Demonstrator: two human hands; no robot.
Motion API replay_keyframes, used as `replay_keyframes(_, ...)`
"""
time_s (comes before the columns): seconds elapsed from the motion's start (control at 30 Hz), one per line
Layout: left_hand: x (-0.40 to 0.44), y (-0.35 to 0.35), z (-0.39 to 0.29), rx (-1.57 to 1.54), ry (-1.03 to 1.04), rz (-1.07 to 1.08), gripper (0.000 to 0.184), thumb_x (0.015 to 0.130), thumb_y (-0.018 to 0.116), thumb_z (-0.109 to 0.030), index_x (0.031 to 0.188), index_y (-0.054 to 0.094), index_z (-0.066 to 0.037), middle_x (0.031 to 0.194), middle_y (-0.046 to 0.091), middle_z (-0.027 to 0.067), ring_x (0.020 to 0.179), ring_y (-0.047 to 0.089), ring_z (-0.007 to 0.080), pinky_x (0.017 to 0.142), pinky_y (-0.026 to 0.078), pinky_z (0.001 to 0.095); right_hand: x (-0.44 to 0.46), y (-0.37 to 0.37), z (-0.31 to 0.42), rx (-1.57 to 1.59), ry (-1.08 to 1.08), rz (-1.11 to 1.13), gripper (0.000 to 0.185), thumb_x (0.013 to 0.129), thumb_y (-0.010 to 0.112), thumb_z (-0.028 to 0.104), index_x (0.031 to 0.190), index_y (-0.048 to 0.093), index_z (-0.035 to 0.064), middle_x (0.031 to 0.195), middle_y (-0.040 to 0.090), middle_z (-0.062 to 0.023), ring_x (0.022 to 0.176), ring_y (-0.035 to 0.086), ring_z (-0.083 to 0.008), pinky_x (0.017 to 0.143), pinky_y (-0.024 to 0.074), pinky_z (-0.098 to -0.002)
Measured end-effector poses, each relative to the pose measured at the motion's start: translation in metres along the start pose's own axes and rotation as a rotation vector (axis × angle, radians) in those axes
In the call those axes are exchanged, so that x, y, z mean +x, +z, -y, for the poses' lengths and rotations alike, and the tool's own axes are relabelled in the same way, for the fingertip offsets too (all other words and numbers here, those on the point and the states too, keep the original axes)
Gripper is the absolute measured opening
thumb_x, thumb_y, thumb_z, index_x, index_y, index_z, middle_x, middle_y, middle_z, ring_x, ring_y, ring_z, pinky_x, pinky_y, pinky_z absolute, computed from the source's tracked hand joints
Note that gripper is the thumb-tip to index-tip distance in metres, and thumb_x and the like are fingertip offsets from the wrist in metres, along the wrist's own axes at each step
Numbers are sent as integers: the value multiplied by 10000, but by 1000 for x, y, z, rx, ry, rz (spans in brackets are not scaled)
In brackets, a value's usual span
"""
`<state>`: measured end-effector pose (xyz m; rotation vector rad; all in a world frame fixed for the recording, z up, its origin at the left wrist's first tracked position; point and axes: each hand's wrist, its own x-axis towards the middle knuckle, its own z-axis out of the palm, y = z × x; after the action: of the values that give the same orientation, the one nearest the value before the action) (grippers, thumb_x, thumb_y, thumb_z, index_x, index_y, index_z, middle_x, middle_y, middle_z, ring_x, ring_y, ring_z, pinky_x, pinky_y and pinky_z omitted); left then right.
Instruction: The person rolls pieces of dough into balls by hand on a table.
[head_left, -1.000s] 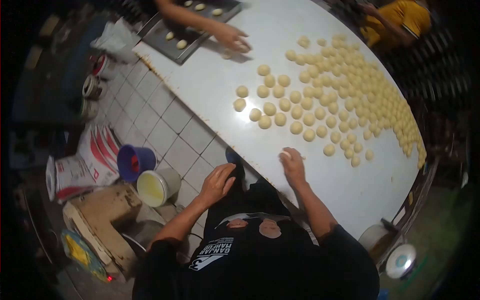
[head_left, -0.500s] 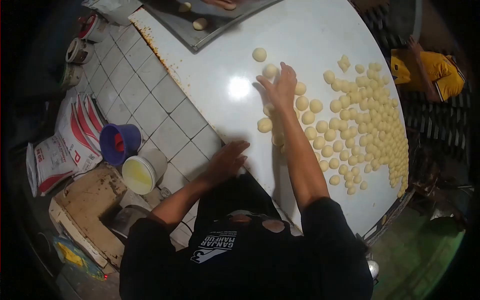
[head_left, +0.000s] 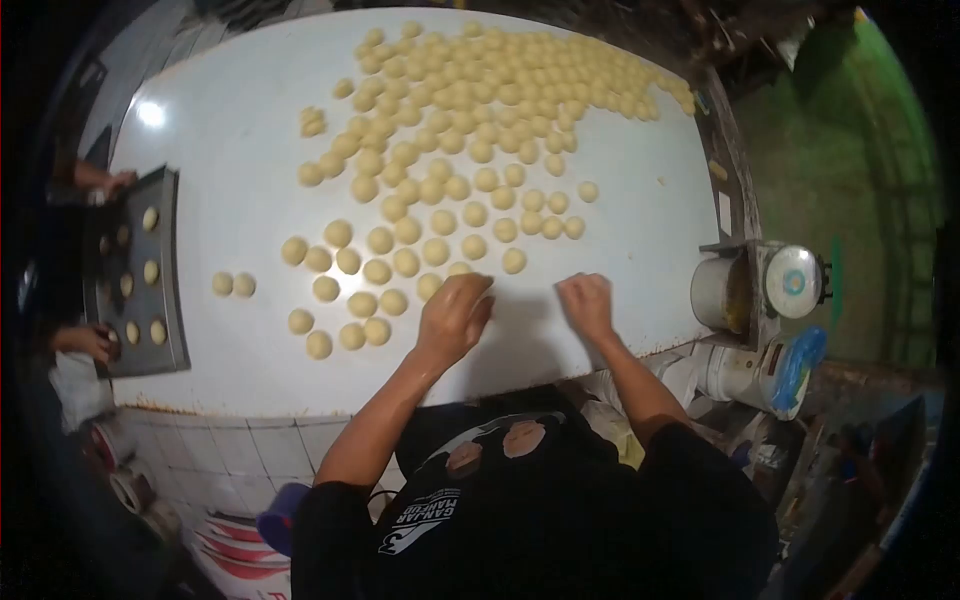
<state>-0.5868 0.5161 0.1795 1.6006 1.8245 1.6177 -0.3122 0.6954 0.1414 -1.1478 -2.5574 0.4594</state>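
My left hand (head_left: 455, 318) is closed, knuckles up, at the near edge of a loose group of round, pale dough balls (head_left: 436, 250). A dough ball (head_left: 429, 286) sits right beside its fingers, and another shows partly behind the knuckles. What lies under its curled fingers, if anything, is hidden. To the right, my right hand (head_left: 588, 305) is low over the white table (head_left: 640, 230), its fingers bent inward. Whether it holds anything cannot be made out. A pair of dough balls (head_left: 233, 284) lies apart at the left.
A dark baking tray (head_left: 170, 300) with several dough pieces stands at the left end, another person's hands (head_left: 95, 343) at it. Many more dough balls (head_left: 520, 75) crowd the far side. A metal pot (head_left: 722, 290) and white buckets (head_left: 745, 375) stand at the right.
My view has swung to the right, so the tray now appears at the left. My right hand has left the separate pair of dough balls and curled up. My left hand is now over the table.
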Motion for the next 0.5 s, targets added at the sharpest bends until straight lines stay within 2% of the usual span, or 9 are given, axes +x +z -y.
replay_keyframes(0.07,49,56,-5,-60,46,35,326,931,766,4,1247,686,-7,1105,720,168,939,729,332,813,588,431,16,-19,-68,-51,203,-26,144,953,742,169,873,692,59,868,721,-131,884,671,-378,826,514,-502)
replay_keyframes(0.1,71,83,-5,-42,54,53,326,931,766,4,1247,686,-7,1105,720,168,939,729,332,813,588,431,29,-25,-98,-27,211,-35,144,953,742,169,873,692,59,868,721,-131,884,671,-378,826,514,-502)
replay_keyframes(0.17,110,134,-5,-80,-168,60,292,954,772,-44,1230,685,-5,1097,710,167,931,714,344,797,587,432,63,-34,-156,13,181,-82,129,959,734,175,916,697,59,921,739,-130,922,681,-377,827,523,-494)
replay_keyframes(0.2,126,159,-3,-73,-215,22,293,990,746,-57,1269,671,-11,1080,696,170,898,704,313,784,584,401,82,-38,-179,42,199,-102,129,959,734,175,916,697,59,921,739,-130,922,681,-377,827,523,-494)
replay_keyframes(0.3,182,219,7,-53,-239,18,304,997,733,-54,1291,666,-12,1095,698,165,894,704,298,782,586,395,144,-68,-242,94,165,-207,144,964,730,190,966,701,49,975,748,-132,951,685,-377,866,529,-499)
replay_keyframes(0.43,266,295,28,-8,-217,66,310,989,745,-53,1289,672,-20,1114,698,165,899,707,292,772,587,394,243,-89,-313,129,209,-307,137,964,728,176,1019,715,51,1014,747,-134,986,681,-372,908,537,-485)
replay_keyframes(0.47,288,314,37,35,-122,73,326,988,749,-61,1300,663,-23,1129,694,170,895,701,309,768,585,407,267,-93,-331,117,238,-311,137,965,727,167,1046,718,57,1032,750,-129,1004,679,-367,921,538,-477)
replay_keyframes(0.5,311,333,45,43,-120,83,326,988,749,-61,1300,663,-23,1129,694,170,895,701,309,768,585,407,292,-99,-342,126,246,-313,137,965,727,167,1046,718,57,1032,750,-129,1004,679,-367,921,538,-477)
